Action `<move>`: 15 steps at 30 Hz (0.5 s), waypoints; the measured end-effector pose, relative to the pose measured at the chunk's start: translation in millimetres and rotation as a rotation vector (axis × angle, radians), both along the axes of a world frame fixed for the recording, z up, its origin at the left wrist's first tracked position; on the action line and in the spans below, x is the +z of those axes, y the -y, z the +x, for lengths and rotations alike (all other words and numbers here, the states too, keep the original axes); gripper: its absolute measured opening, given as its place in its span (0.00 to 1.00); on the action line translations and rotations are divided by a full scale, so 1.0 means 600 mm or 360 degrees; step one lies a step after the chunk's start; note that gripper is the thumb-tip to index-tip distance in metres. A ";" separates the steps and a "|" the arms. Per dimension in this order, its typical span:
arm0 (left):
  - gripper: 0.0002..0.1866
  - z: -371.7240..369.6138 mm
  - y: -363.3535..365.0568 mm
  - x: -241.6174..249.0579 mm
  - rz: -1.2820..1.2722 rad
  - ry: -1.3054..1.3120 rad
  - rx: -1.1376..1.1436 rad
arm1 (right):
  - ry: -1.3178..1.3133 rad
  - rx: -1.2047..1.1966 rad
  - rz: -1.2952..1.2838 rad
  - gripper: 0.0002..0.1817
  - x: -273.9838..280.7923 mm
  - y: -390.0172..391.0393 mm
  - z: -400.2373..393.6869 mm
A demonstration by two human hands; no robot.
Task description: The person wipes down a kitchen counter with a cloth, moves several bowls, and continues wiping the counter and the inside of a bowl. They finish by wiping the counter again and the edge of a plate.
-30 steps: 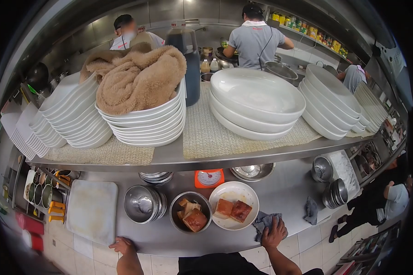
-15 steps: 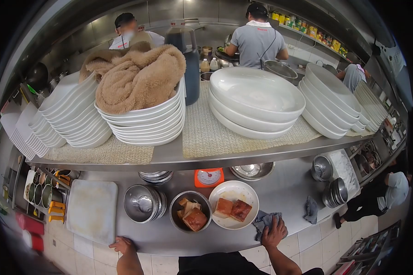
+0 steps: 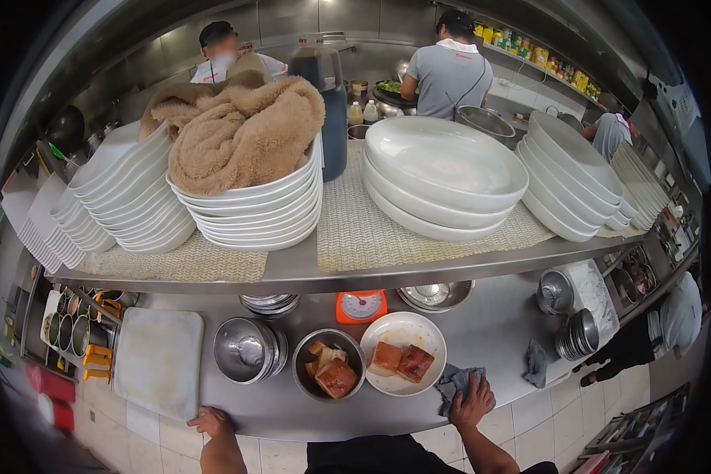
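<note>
My right hand (image 3: 471,401) rests on a crumpled grey cloth (image 3: 453,385) at the counter's near edge, its fingers bent over the fabric. At the lower left, my left hand (image 3: 211,422) lies on the counter edge by the corner of a white cutting board (image 3: 159,359), with a finger stretched out and nothing visible in it. Left of the cloth, a white plate (image 3: 378,381) bears two browned blocks of meat (image 3: 414,363). Beside it stands a metal bowl (image 3: 299,381) with more meat chunks (image 3: 336,378).
An orange scale (image 3: 361,306) and stacked metal bowls (image 3: 241,351) stand on the counter. Overhead, a shelf (image 3: 292,274) carries stacked white dishes (image 3: 442,170), a brown towel (image 3: 245,134) and a dark-filled jug (image 3: 336,110). Another grey cloth (image 3: 535,363) lies right. Several people work beyond.
Both my hands stay in place. The co-worker at the stove has shifted slightly, showing greens in the wok. The person at the far right has moved, with a hand now showing lower down.
</note>
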State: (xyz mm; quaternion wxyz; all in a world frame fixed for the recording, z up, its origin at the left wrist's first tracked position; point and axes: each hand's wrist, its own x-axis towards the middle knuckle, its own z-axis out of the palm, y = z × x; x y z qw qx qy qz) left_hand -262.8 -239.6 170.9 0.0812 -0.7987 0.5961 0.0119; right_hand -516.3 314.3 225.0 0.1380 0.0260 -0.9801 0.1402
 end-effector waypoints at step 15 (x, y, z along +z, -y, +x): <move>0.19 -0.007 -0.004 0.011 -0.0036 -0.0120 0.0077 | -0.0001 0.0018 -0.0014 0.32 -0.006 -0.005 0.000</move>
